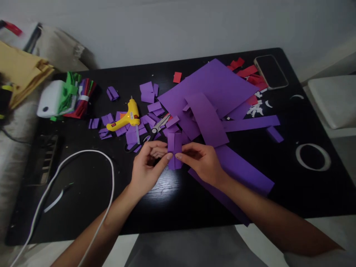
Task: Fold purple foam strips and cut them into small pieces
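Observation:
Both hands pinch a small folded purple paper piece [175, 150] just above the black table [83, 193]. My left hand [147, 167] grips its left edge with thumb and fingers. My right hand [201, 161] grips its right edge. Behind the piece lie scissors [155, 131] with black handles and a yellow glue gun [128, 116] among several small folded purple pieces [147, 92]. Large purple sheets [214, 89] and long purple strips [250, 122] spread to the right, one strip under my right wrist.
A white cable [111, 174] loops over the table's left side. A bundle of green, red and purple paper [78, 94] and a white device [50, 98] lie at far left. A phone [271, 71] and red scraps [246, 70] sit at the back right. A white seat [333, 100] stands right.

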A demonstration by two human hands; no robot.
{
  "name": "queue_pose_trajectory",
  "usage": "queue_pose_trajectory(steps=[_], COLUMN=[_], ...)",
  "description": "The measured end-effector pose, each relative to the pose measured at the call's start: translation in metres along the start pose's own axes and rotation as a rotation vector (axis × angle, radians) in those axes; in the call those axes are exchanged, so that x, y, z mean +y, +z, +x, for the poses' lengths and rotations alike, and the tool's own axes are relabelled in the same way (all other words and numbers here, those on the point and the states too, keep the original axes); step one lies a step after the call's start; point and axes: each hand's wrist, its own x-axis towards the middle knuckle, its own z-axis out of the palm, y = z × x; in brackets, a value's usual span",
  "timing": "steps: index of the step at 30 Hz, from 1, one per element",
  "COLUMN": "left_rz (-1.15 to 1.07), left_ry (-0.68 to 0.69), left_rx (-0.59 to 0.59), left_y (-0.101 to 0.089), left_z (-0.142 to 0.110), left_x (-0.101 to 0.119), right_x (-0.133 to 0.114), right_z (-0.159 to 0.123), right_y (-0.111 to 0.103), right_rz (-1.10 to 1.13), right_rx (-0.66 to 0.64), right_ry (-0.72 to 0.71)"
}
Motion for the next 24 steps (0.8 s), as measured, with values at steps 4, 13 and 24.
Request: queue_pose_trajectory(steps=[4,13,24], left_rz=[-0.029,0.002,0.014], left_ry=[-0.054,-0.038,-0.007], left_rx=[0.0,0.037,0.053], left_y=[0.0019,0.0015,0.0013], left_z=[0.0,-0.0028,-0.001], left_x=[0.0029,-0.0003,-0.0067], right_x=[0.001,0.0014,0.0036], right_z=[-0.0017,-0.0017,0.0008], right_y=[0.0008,0.0,-0.0001], right_rz=[0.007,0.032,0.042], right_rx=[-0.003,0.001,-0.011], right_ry=[0.021,0.017,-0.001])
